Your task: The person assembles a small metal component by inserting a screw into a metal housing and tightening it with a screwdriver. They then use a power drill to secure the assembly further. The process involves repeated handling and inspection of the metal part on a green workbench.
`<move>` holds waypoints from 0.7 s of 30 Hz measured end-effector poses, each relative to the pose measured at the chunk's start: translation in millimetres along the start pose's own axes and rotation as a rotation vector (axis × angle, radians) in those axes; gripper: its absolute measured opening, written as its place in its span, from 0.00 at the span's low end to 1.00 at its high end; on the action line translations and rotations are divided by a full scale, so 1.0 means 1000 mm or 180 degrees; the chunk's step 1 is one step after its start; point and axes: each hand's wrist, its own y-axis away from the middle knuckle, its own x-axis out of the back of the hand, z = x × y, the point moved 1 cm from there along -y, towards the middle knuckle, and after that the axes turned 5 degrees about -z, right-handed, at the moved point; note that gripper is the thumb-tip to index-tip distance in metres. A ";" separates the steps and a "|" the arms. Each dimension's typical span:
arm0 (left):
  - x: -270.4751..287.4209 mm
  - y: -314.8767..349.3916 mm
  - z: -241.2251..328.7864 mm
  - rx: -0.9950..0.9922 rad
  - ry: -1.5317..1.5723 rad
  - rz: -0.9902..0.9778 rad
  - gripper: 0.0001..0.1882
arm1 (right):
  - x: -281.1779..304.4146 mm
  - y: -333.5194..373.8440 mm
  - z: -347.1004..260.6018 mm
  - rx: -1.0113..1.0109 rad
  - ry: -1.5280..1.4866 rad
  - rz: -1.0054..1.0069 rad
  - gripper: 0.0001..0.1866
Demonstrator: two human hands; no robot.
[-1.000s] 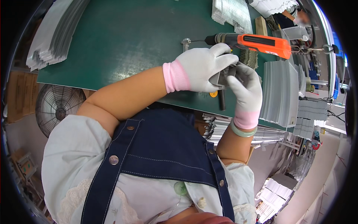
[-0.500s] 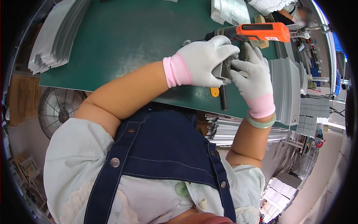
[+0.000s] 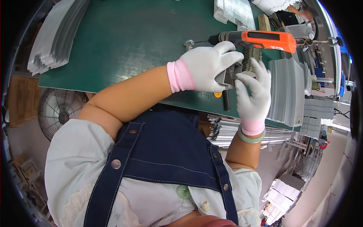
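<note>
My left hand [image 3: 206,68], in a white glove with a pink cuff, grips a short grey metal channel piece [image 3: 230,77] above the near part of the green table. Its open end faces me. At the right edge of this piece, my right hand [image 3: 254,90], gloved alike, has thumb and forefinger pinched together while the other fingers stand up loosely. What sits in that pinch is too small to make out. Just beyond both hands, an orange and black power screwdriver [image 3: 264,39] lies level, its thin bit pointing left.
A dark rod-like handle [image 3: 226,100] and a yellow tool end [image 3: 217,94] lie under the channel piece. Beyond my right hand are a ribbed stack of small metal parts [image 3: 249,58] and long pale profiles [image 3: 283,90]. More profiles [image 3: 56,41] lie far left; the green table [image 3: 124,41] spans between.
My right hand has drawn back toward me and now pinches at the channel's edge. The screwdriver has shifted slightly nearer and to the right. My left hand keeps its hold, almost unmoved.
</note>
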 end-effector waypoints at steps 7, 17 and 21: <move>-0.002 0.001 -0.003 -0.0078 0.0039 0.0109 0.42 | 0.001 0.011 -0.014 0.0346 0.0774 -0.0251 0.20; 0.002 0.001 -0.001 0.0002 -0.0022 0.0062 0.42 | -0.013 0.024 -0.012 -0.0077 0.0103 0.0100 0.18; 0.004 0.000 0.000 0.0040 -0.0052 0.0045 0.42 | -0.016 0.024 -0.006 -0.0670 -0.0968 0.0319 0.13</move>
